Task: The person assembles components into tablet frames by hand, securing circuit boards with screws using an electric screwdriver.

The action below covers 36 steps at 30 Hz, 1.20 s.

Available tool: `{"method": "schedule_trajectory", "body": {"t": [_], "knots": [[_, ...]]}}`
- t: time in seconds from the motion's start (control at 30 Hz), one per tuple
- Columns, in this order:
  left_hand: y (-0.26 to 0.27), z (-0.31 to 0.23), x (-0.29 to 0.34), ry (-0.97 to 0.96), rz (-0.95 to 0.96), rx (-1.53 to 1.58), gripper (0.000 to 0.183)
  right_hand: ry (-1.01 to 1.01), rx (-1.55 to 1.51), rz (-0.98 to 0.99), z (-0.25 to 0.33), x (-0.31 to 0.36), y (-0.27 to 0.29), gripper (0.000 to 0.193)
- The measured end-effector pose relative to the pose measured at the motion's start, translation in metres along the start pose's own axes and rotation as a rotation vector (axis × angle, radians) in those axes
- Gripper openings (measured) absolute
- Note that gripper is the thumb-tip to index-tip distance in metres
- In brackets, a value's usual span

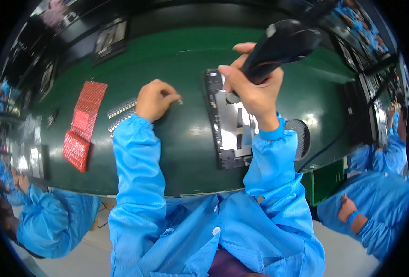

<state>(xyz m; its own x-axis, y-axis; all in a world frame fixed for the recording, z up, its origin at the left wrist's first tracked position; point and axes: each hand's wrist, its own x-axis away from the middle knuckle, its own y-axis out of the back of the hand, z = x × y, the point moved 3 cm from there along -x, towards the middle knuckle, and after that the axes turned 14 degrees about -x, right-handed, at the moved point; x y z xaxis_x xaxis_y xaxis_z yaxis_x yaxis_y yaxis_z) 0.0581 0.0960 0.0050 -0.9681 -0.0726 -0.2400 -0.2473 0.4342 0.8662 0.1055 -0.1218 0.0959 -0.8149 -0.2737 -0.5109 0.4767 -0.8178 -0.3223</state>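
Observation:
My right hand (255, 94) is wrapped round a black electric screwdriver (278, 48), its lower end pointing down at an open black-and-silver device chassis (230, 138). That chassis lies on the green table, partly hidden by my right hand and sleeve. To its left, my left hand (154, 99) is closed in a pinch on a small metallic piece (180, 100), too small to make out exactly. Beside the left wrist lie strips of small light-coloured parts (120, 110), partly covered by the hand and sleeve.
Red bubble wrap (85, 121) lies on the green table (186, 152) at left. A dark round dish (299, 138) sits right of the chassis, near a dark cable (329, 145). A green crate (329, 182) stands at the table's right edge. Co-workers in blue sit on both sides.

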Motion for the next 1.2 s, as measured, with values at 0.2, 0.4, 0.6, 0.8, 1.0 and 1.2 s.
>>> {"method": "schedule_trajectory", "body": {"t": [0.2, 0.4, 0.6, 0.8, 1.0, 1.2], "knots": [[0.012, -0.018, 0.0, 0.27, -0.083, 0.345, 0.01, 0.02, 0.006, -0.157, 0.065, 0.015, 0.103, 0.036], [-0.013, -0.061, 0.003, 0.056, -0.022, 0.433, 0.008, 0.151, 0.026, -0.36, 0.067, 0.046, 0.163, 0.032], [-0.022, -0.058, 0.014, 0.279, -0.06, 0.564, 0.012, 0.101, 0.096, -0.385, 0.057, 0.046, 0.17, 0.031], [-0.022, -0.05, 0.023, 0.196, -0.134, 0.651, 0.007, 0.065, 0.126, -0.364, 0.055, 0.045, 0.167, 0.031], [-0.018, -0.051, 0.023, 0.258, -0.092, 0.637, 0.008, 0.051, 0.144, -0.367, 0.049, 0.046, 0.169, 0.031], [-0.023, -0.054, 0.025, 0.32, -0.037, 0.623, 0.015, 0.051, 0.159, -0.337, 0.049, 0.046, 0.169, 0.03]]}}
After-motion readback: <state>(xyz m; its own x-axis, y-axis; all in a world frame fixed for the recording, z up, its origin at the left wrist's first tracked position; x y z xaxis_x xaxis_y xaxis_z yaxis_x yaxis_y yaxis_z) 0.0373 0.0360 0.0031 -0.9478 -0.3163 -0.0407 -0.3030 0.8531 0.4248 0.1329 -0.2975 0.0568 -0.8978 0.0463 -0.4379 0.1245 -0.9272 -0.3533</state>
